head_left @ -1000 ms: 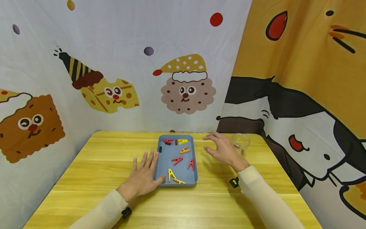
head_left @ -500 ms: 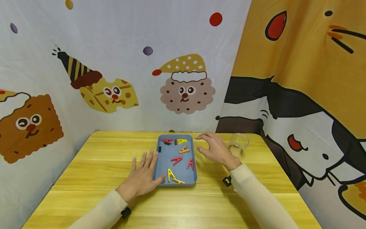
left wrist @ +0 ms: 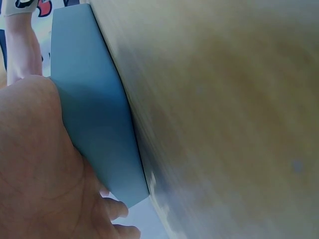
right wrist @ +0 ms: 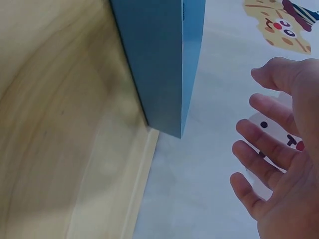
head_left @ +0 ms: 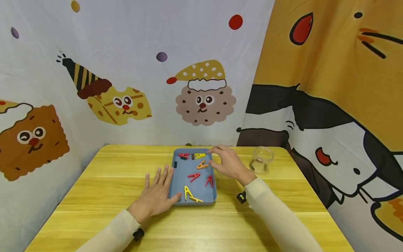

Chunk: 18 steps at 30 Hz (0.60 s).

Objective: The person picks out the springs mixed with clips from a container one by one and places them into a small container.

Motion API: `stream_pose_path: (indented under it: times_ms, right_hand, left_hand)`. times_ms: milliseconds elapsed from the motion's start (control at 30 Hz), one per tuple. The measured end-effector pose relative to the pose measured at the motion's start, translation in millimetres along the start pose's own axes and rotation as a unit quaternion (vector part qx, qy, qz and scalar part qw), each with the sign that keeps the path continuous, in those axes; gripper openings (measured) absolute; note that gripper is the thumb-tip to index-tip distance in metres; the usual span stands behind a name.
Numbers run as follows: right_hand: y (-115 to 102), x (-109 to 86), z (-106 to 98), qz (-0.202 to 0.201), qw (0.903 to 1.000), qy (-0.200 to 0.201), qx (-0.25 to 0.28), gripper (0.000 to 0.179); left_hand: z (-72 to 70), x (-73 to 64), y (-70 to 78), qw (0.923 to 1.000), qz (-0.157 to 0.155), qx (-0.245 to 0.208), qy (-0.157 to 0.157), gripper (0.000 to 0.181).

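A blue-grey tray [head_left: 180, 183] lies on the table, holding several small plastic clips: red [head_left: 193, 176], orange [head_left: 202, 165] and yellow [head_left: 187, 191] among them. Small dark pieces, one dark green [head_left: 175, 164] and one brown [head_left: 193, 156], lie near its back. At the tray's left side is my left hand [head_left: 154, 195], fingers straight and spread, thumb over the near left rim. My right hand [head_left: 230, 163] hovers by the right rim toward the back, its fingers loosely bent with nothing between them. In the right wrist view its fingers [right wrist: 264, 144] are apart from the tray's side.
A clear round container [head_left: 262, 155] with something dark at its bottom stands on the wooden table [head_left: 119, 168], right of my right hand. A fabric backdrop [head_left: 132, 45] with printed cartoon figures hangs right behind the table's far edge.
My right hand has moved left from beside the clear container to the tray's right rim. The left hand stays at the tray's left side, and the clips have not moved.
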State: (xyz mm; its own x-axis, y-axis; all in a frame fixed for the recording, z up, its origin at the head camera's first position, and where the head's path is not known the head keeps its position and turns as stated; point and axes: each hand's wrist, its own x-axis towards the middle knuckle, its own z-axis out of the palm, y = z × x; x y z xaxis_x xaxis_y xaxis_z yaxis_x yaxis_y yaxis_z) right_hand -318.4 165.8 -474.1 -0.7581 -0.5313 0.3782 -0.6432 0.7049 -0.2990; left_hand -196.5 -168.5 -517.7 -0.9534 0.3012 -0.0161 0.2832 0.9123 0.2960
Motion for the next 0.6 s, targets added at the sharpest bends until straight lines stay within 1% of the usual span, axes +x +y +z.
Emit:
stream_pose_path:
  times_ms: [233, 467, 600]
  right_hand:
    - [-8.1, 9.4, 3.2, -0.003, 1.0, -0.003, 0.006, 0.041]
    - [-15.0, 18.0, 7.5, 0.007, 0.9995, -0.02, 0.022, 0.044]
    - [-20.9, 21.4, 11.4, 0.009, 0.9993, -0.022, 0.03, 0.042]
  left_hand:
    - [-0.2, 0.5, 0.1, 1.0, -0.001, -0.001, 0.001, 0.105]
    - [-0.9, 0.7, 0.5, 1.0, -0.001, 0.002, 0.002, 0.105]
    - [-0.3, 0.5, 1.1, 1.0, -0.002, 0.0, 0.0, 0.106]
